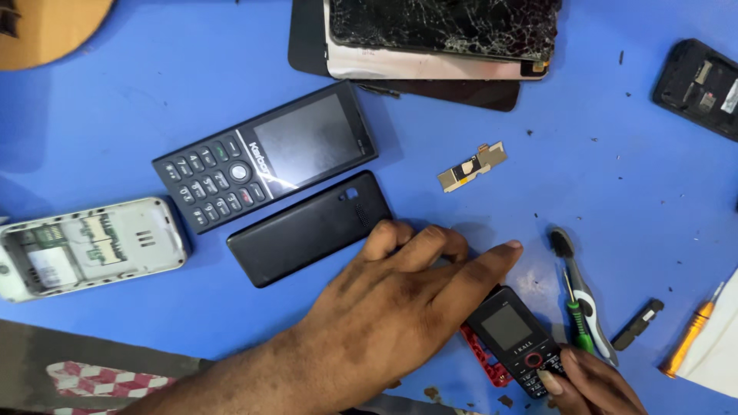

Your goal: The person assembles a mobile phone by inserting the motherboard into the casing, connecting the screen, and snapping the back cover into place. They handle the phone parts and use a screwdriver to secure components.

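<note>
Head view, and I'm watching the left hand (400, 296) lie flat and unclenched on the blue table (154, 100), fingers spread, gripping nothing. Just beyond its fingertips sits a black back cover (307, 228), with a dark keypad phone (265, 156) farther out past that. Right beside the hand's index finger lies the small black phone with red keys (516, 338), and the right hand (596, 384) pinches its lower edge. Close to that grip on the far side: a toothbrush (576, 288) and a green screwdriver (576, 323), touching each other.
</note>
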